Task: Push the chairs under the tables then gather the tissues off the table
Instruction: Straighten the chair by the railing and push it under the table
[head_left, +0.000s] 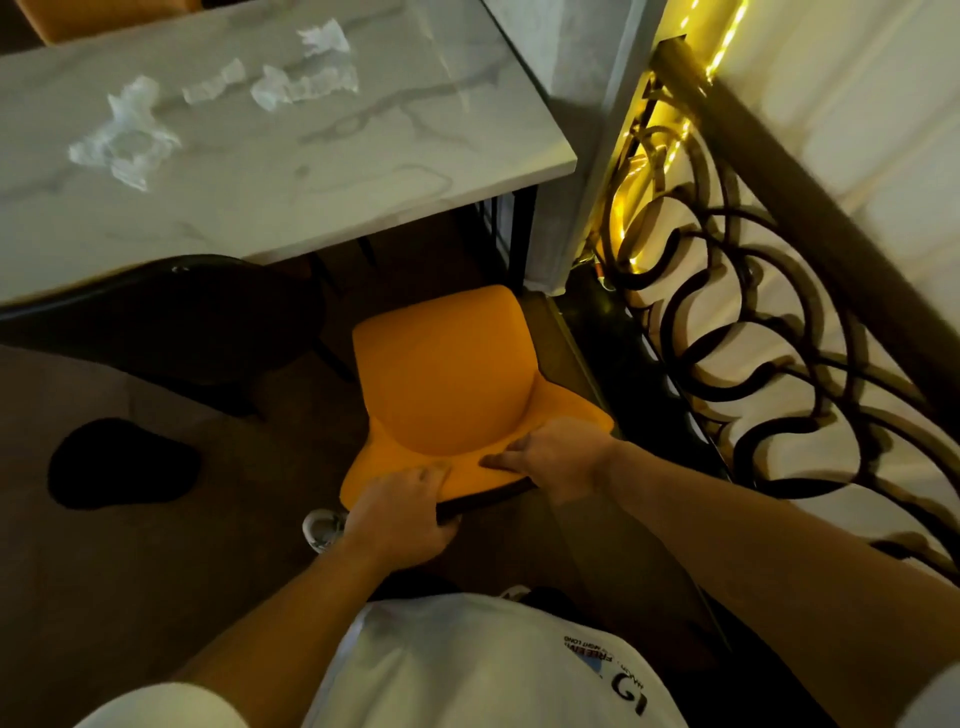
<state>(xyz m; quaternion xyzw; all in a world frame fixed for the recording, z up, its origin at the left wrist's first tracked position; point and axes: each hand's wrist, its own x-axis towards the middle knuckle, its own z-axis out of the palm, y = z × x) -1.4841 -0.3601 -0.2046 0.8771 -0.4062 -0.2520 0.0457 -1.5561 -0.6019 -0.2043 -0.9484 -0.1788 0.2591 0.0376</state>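
Two hands grip the top edge of the orange chair's backrest: left hand (402, 512) and right hand (553, 460) side by side. Ahead of them the orange chair (447, 374) stands short of the marble table (322, 171) edge, bare floor between. Farther left, crumpled tissues (124, 135) lie scattered on the tabletop.

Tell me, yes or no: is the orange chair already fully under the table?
No. The orange chair sits almost wholly clear of the table edge, both hands gripping its backrest.
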